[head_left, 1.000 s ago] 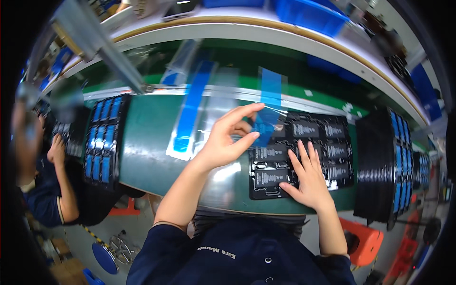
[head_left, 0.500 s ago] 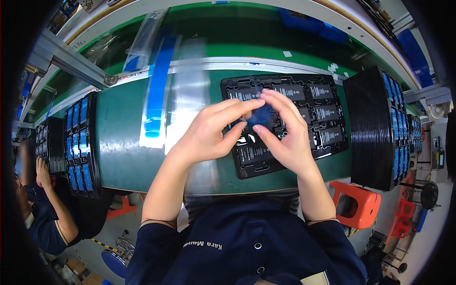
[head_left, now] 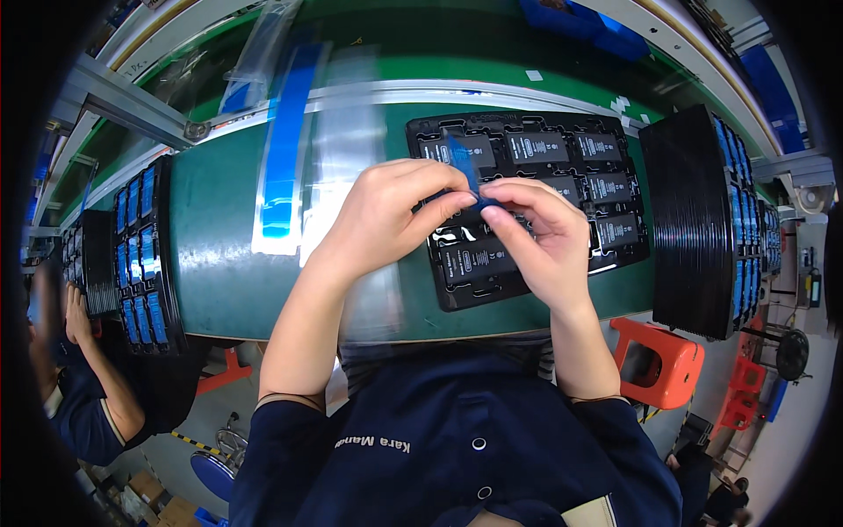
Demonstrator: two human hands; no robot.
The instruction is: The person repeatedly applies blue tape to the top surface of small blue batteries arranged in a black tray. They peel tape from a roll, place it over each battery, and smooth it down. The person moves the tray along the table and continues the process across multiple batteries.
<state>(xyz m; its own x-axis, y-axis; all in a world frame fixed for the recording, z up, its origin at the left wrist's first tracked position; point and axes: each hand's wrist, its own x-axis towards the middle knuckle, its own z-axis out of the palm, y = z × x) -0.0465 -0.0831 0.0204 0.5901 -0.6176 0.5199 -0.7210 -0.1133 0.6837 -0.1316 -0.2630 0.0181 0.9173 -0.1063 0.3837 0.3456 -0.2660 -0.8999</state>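
Note:
My left hand (head_left: 386, 215) and my right hand (head_left: 546, 235) meet over a black moulded tray (head_left: 457, 303). Thumb and forefinger of each pinch a small piece of translucent blue film (head_left: 462, 162). One end of the film sticks up past the fingertips; its lower part is mostly hidden by them. Flat black battery packs (head_left: 537, 147) with pale print lie in rows in the tray's pockets. My hands cover some of the middle pockets.
Left of the tray lie a blue film strip (head_left: 288, 149) and clear plastic sheeting (head_left: 344, 149). Tall tray stacks with blue-topped pieces stand at right (head_left: 689, 228) and left (head_left: 145, 263). An orange stool (head_left: 659, 364) is below right. A co-worker's hand (head_left: 77, 312) shows far left.
My fingertips have come closer together on the blue film, which now stands up in plainer view. The tray and table have shifted slightly upward in the picture.

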